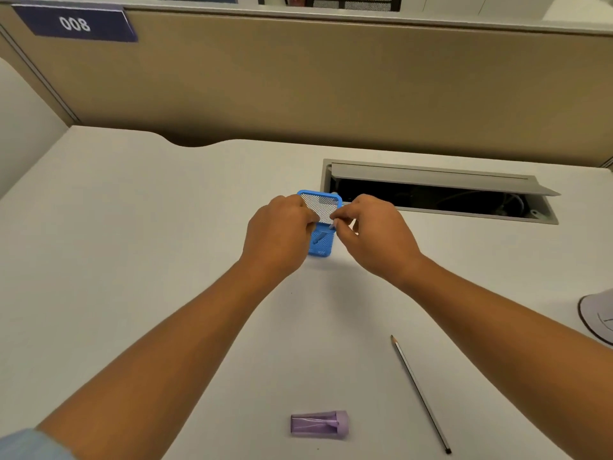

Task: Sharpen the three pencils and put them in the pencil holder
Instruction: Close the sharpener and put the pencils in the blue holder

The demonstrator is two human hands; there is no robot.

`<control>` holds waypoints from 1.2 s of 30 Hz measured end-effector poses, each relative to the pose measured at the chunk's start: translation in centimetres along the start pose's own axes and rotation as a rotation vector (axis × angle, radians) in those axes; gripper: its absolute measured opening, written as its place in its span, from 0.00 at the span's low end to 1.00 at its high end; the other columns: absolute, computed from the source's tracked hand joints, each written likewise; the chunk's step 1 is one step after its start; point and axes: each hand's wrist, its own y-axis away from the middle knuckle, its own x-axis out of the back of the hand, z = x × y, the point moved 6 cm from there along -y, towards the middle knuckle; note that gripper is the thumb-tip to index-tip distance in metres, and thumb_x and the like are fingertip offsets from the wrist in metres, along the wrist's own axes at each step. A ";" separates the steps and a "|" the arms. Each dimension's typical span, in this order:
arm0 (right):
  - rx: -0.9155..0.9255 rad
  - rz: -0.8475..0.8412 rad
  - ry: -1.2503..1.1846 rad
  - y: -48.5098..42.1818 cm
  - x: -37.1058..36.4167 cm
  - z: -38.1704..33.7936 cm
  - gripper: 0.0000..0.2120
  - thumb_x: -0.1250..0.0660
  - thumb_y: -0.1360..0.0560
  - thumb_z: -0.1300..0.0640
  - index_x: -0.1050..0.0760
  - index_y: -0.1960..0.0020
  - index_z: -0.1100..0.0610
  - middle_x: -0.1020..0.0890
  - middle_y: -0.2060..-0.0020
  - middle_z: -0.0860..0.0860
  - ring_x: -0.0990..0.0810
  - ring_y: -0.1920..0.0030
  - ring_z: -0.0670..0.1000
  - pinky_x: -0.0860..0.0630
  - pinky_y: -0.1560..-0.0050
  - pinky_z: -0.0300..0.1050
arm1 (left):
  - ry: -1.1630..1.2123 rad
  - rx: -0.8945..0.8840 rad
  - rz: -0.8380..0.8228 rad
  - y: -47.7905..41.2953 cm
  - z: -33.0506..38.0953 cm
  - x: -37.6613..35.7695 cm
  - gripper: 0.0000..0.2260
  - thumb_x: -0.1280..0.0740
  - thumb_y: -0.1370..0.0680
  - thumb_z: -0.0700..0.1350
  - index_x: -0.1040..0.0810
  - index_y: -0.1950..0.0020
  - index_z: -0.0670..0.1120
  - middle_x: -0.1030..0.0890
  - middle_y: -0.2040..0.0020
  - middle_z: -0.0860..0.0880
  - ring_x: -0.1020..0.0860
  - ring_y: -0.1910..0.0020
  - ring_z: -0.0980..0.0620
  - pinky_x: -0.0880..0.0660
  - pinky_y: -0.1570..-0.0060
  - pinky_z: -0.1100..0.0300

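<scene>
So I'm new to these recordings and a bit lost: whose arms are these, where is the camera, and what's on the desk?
There is no machine here. A person wears a camera on the head, so the single picture looks forward and down along their own two bare arms. The left hand and right hand meet over a blue mesh pencil holder standing on the white desk. The right hand's fingers pinch something thin at the holder's rim, probably a pencil going in, though it is mostly hidden. The left hand is closed at the holder's side, seemingly steadying it. Nearer the person lie a purple pencil sharpener on its side and one loose pencil. Behind the holder, a cable hatch in the desk stands open.
</scene>
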 end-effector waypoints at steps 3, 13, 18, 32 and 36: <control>-0.029 -0.016 -0.018 -0.3 -0.8 0.4 0.10 0.32 0.23 0.51 0.17 0.44 0.51 0.17 0.52 0.51 0.26 0.59 0.46 0.36 0.67 0.32 | -0.017 0.033 -0.043 0.0 -0.2 -0.7 0.14 0.30 0.23 0.49 0.19 0.38 0.51 0.18 0.45 0.45 0.22 0.48 0.47 0.22 0.56 0.55; -0.012 -0.087 -0.004 -0.1 -1.6 -0.2 0.13 0.29 0.25 0.52 0.19 0.41 0.51 0.17 0.50 0.50 0.25 0.58 0.46 0.35 0.66 0.32 | 0.022 0.063 -0.083 0.7 -0.7 -1.0 0.18 0.30 0.23 0.45 0.24 0.33 0.50 0.21 0.41 0.47 0.25 0.43 0.48 0.24 0.50 0.56; -0.057 -0.059 -0.018 1.2 -0.1 0.1 0.14 0.29 0.26 0.55 0.21 0.40 0.50 0.18 0.53 0.47 0.24 0.58 0.46 0.27 0.58 0.39 | 0.075 0.089 -0.039 2.1 -0.9 -0.2 0.21 0.28 0.24 0.44 0.26 0.31 0.49 0.22 0.41 0.48 0.25 0.44 0.49 0.23 0.51 0.56; -0.535 -0.266 -0.010 14.5 -0.6 9.0 0.03 0.30 0.30 0.53 0.24 0.60 0.48 0.19 0.64 0.45 0.19 0.61 0.50 0.22 0.61 0.44 | 0.194 0.171 -0.156 16.3 -2.5 -6.6 0.17 0.28 0.25 0.52 0.19 0.40 0.45 0.20 0.42 0.49 0.23 0.43 0.48 0.26 0.44 0.54; -0.535 -0.287 0.000 17.5 -1.4 9.1 0.06 0.30 0.29 0.48 0.24 0.57 0.48 0.18 0.62 0.44 0.19 0.59 0.50 0.21 0.59 0.45 | 0.162 0.150 -0.074 18.4 -1.7 -7.2 0.18 0.34 0.23 0.53 0.21 0.38 0.44 0.21 0.36 0.45 0.25 0.37 0.44 0.28 0.39 0.48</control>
